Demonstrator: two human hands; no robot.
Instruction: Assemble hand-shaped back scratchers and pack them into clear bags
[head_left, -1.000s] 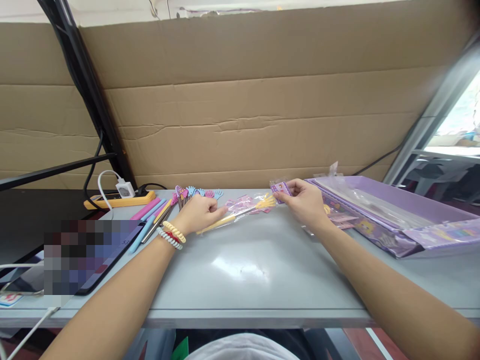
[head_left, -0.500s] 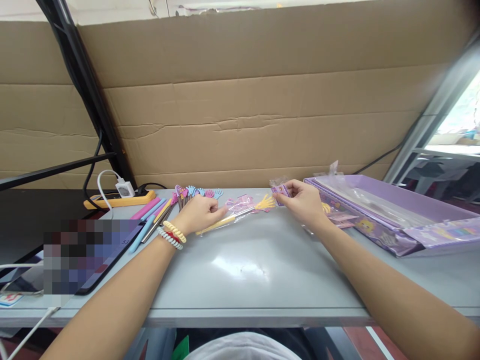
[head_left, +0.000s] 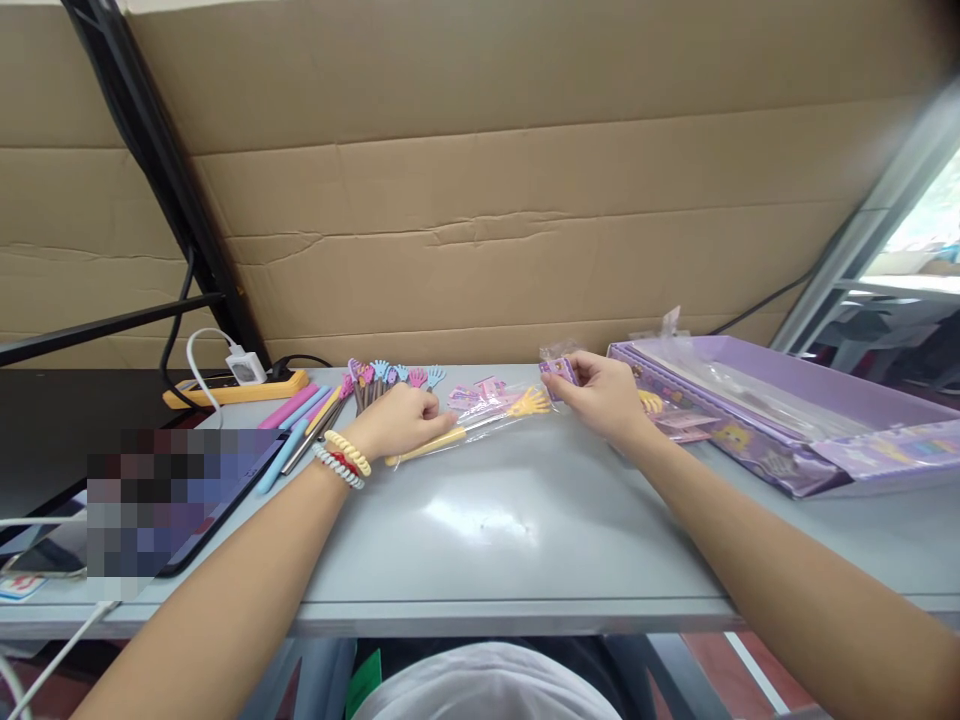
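Note:
My left hand is closed over the handle end of a yellow hand-shaped back scratcher, which lies slantwise in a clear plastic wrapper. Its curled fingertips are partly hidden. Between thumb and fingers, my right hand pinches a small purple card with clear plastic behind it, near the yellow hand tip. Just beyond my left hand, several loose back scratchers with pink, blue and purple hands lie in a bunch. Pink printed cards rest behind the wrapper.
On the right stands an open purple box holding clear plastic, with another wrapped yellow back scratcher beside it. At left are a tablet, a yellow power strip and white cables. A cardboard wall closes off the back.
The view has tipped slightly downward, so the desk sits higher in the picture. Both hands keep nearly the same places and grips.

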